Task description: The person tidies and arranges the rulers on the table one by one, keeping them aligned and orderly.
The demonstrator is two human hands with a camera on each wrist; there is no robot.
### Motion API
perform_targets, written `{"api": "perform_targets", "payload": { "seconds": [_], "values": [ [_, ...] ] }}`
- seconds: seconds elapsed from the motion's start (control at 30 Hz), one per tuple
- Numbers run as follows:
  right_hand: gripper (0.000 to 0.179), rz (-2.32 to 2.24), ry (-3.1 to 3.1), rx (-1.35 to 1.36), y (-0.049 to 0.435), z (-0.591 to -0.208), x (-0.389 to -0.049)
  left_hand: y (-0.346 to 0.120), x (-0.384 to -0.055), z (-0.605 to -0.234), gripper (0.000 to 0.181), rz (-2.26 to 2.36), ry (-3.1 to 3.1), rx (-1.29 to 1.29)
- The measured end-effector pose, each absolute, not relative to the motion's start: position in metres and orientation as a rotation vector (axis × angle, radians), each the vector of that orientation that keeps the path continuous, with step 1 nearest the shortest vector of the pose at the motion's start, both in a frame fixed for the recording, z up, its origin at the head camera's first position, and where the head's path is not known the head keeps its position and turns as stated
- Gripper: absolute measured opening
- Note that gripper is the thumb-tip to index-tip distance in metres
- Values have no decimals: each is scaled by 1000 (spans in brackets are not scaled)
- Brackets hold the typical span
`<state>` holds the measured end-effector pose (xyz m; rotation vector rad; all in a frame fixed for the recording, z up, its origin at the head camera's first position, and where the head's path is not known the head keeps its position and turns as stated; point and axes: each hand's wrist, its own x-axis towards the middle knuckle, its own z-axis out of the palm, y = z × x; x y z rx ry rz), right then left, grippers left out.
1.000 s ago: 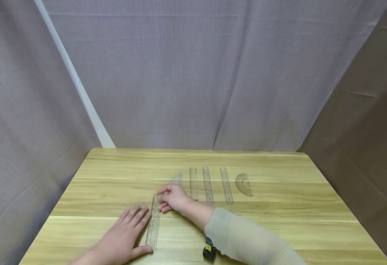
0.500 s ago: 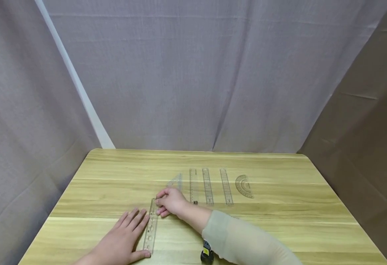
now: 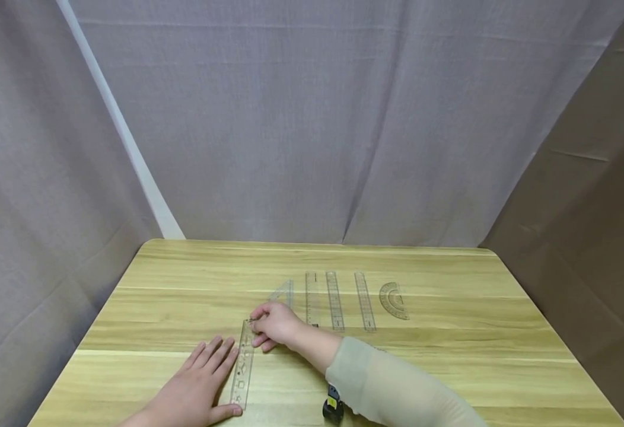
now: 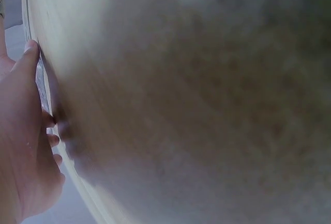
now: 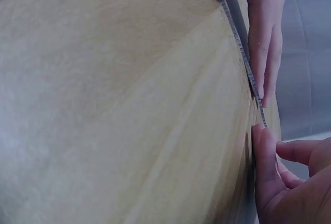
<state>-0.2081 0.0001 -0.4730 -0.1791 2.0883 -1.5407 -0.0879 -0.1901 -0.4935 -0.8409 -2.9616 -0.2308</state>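
Note:
A clear plastic ruler point(image 3: 241, 372) with cut-out shapes lies on the wooden table, its long side running away from me. My left hand point(image 3: 189, 388) rests flat at its left, fingers straight along the edge and thumb on the near corner. At the far end, my right hand point(image 3: 279, 325) pinches the ruler between thumb and curled fingers. In the right wrist view the ruler's marked edge point(image 5: 241, 47) runs between both hands. The left wrist view shows my left hand point(image 4: 20, 131) from its side, with most of the ruler hidden.
Beyond my right hand lies a clear set square point(image 3: 286, 290), partly covered by it. Three more rulers point(image 3: 334, 301) lie side by side, then a protractor point(image 3: 388, 305). A black and yellow tape measure point(image 3: 333, 407) sits near my right sleeve point(image 3: 392, 379). Grey curtains point(image 3: 269, 136) surround the table.
The ruler, which showed doubled edges a second ago, now lies flat against the table. Both hands have shifted slightly towards me with it, keeping their places on the ruler.

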Motion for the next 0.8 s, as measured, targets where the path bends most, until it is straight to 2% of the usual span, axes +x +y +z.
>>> {"api": "perform_targets", "payload": {
  "seconds": [0.37, 0.8],
  "values": [
    [31, -1369, 2250, -313, 4, -469, -207, -191, -87, -497, 101, -213, -2924, -835],
    [50, -835, 2600, -655, 7, -466, -208, -192, -88, -501, 99, -193, -2900, -832]
  ]
}}
